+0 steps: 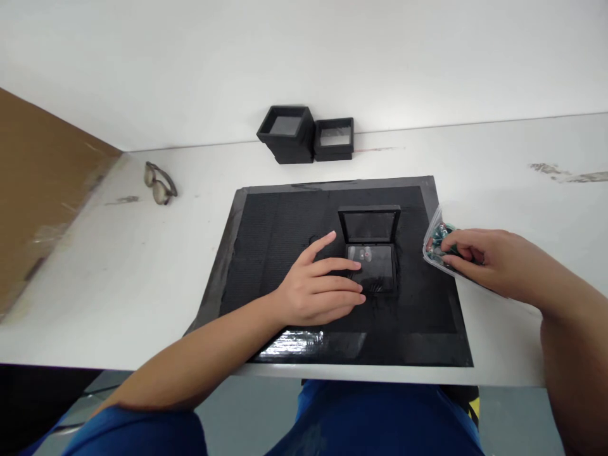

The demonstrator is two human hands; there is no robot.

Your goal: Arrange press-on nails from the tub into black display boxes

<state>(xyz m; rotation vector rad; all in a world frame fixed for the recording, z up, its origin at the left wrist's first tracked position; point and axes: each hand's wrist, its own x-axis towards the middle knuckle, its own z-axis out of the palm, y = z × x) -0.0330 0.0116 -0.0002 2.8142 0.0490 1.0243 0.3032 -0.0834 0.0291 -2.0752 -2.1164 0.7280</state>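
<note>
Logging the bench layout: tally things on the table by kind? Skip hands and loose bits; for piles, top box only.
Open black case: 1
Clear tub: 1
Black mat: 1
Glasses: 1
Black boxes at back: 2
Total: 6

Black case (373,251), ribbed black mat (275,247), seemingly teal pieces (439,238)

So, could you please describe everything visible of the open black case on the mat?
The black case looks like plastic: two rectangular framed halves, joined along one edge, each with a dark, shiny panel. It lies open on the black mat, its far half raised. Small pale or reddish spots show on the near half, whose left side the left hand reaches over, apparently touching it.
</note>
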